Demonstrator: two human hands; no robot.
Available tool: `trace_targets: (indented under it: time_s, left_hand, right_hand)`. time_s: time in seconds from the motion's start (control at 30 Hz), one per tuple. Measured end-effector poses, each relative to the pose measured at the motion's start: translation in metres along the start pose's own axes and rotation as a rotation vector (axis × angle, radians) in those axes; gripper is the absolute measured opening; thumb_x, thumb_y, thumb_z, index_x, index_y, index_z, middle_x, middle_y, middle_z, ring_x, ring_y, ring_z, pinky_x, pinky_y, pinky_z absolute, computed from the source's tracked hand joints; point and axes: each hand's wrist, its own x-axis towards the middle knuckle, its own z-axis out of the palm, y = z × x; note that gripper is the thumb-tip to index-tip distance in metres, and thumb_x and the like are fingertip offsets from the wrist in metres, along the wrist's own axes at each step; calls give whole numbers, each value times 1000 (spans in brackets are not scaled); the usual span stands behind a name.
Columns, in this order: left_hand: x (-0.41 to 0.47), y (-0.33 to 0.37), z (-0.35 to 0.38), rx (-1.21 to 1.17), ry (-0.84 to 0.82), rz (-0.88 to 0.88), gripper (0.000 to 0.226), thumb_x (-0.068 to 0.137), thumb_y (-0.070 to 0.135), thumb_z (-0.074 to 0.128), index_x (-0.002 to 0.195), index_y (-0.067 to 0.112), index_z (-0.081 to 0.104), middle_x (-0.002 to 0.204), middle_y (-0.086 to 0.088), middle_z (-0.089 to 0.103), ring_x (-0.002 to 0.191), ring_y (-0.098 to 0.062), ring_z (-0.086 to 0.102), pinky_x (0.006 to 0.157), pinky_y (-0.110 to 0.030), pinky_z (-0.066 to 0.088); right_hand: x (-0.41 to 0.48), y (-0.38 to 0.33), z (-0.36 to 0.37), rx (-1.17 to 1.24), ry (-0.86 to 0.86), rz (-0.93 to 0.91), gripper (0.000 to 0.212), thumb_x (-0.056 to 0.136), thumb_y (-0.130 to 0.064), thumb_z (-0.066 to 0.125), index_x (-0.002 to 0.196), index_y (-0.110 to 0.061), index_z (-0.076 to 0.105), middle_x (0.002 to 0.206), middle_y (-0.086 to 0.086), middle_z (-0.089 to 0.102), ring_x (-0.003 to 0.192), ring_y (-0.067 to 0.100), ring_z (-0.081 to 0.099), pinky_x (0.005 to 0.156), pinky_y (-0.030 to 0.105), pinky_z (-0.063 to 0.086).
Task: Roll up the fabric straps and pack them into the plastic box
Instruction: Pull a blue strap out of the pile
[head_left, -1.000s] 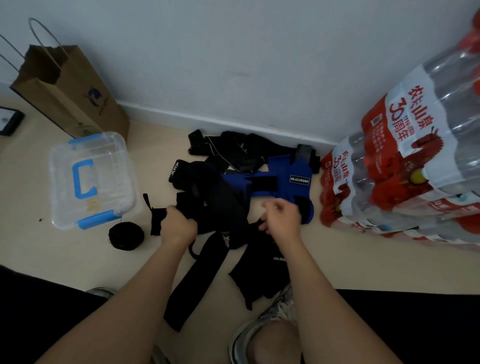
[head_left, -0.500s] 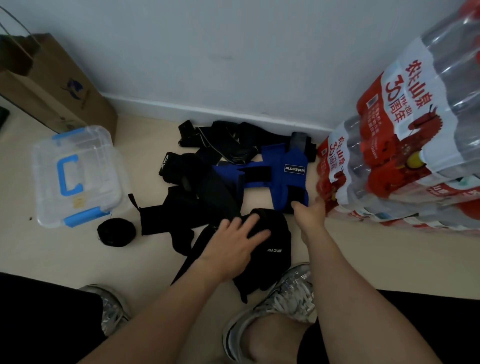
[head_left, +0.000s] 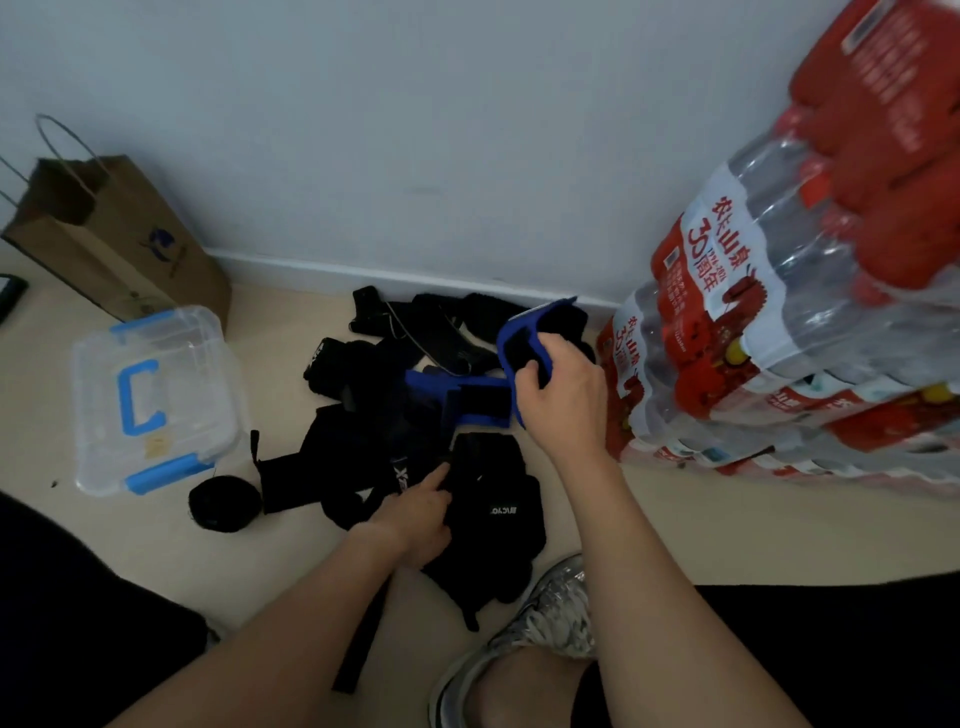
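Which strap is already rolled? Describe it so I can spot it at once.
Find the clear plastic box with blue latches, at the left of the view. Just off its near edge, right of the blue latch there, lies a small black roll. Unlike the loose black pile to its right, it is a tight round coil, not spread flat.

A plain pale wall (head_left: 415, 130), bluish-grey in the soft, even light, fills the upper part of the view. A white baseboard (head_left: 322, 267) runs along its foot, where it meets a smooth beige floor (head_left: 701, 530). At the left, a brown paper bag (head_left: 119, 244) with thin cord handles stands open by the wall, a small blue logo on its side. A dark flat object (head_left: 9, 293) shows at the far left edge, too cropped to identify. At the right, shrink-wrapped packs of water bottles (head_left: 779, 322) with red and white labels are stacked on the floor.
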Motion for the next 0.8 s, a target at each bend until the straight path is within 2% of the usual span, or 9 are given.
trace_targets:
  time_s: [0.07,0.1,0.13,0.2,0.3,0.37,0.47,0.63,0.8]
  left_hand:
    - [-7,0,-12,-262,125,-23,31,107,23,53,129,11,72,152,-9,59,146,-26,51,117,-43,46]
    - [-12,5,-21,-473,231,-63,28,109,24,52,117,13,77,129,-7,73,127,-26,66,109,-44,54]
    - [-18,12,-33,-725,337,-106,31,111,28,51,108,15,79,111,-6,78,110,-28,73,100,-46,58]
    - [-29,25,-61,-1216,463,-128,48,114,45,41,108,16,78,100,-7,82,99,-31,78,90,-48,61]
    - [-48,24,-101,-1721,487,-41,70,106,71,38,114,14,78,101,-7,83,92,-26,79,82,-42,59]
    - [-66,15,-111,-1755,466,-2,64,95,74,58,109,15,80,101,-9,81,86,-24,76,81,-39,61]
    - [-85,3,-95,-1616,386,-44,42,87,43,84,114,11,79,106,-16,76,84,-26,74,75,-36,59]
    - [-105,-8,-65,-1787,391,-183,39,100,46,65,119,11,69,101,-18,74,78,-30,64,84,-44,54]
    - [-122,-32,-62,-1793,469,-243,49,103,53,54,120,8,63,70,0,46,58,-15,41,61,-33,38]
  right_hand:
    - [1,-19,-12,-47,79,-106,26,94,-5,65,119,-5,75,94,9,69,81,33,63,88,49,50]
    - [-2,-30,-16,-73,138,-159,31,92,-3,67,121,-5,76,95,9,69,81,32,63,90,49,49]
    - [-7,-41,-19,-96,186,-206,34,90,-2,69,122,-6,78,94,8,69,79,31,62,88,46,49]
    - [-19,-60,-19,-99,201,-313,37,87,-6,69,122,-9,79,92,6,69,76,28,61,81,42,49]
    - [-45,-78,-14,-93,-39,-400,34,83,-21,66,114,-15,78,90,5,70,77,34,68,65,42,55]
    - [-67,-81,-7,-145,-216,-436,38,84,-27,62,118,-19,75,93,4,73,82,36,71,68,44,57]
    - [-101,-80,7,-256,-327,-552,44,87,-29,58,128,-19,70,94,6,74,77,38,72,63,42,54]
    - [-141,-96,27,-402,-539,-670,39,96,-23,60,131,-9,55,101,14,74,78,42,71,59,42,42]
    - [-134,-115,26,-336,-1006,-292,35,85,-34,76,111,-14,63,103,10,68,93,36,69,68,38,51]
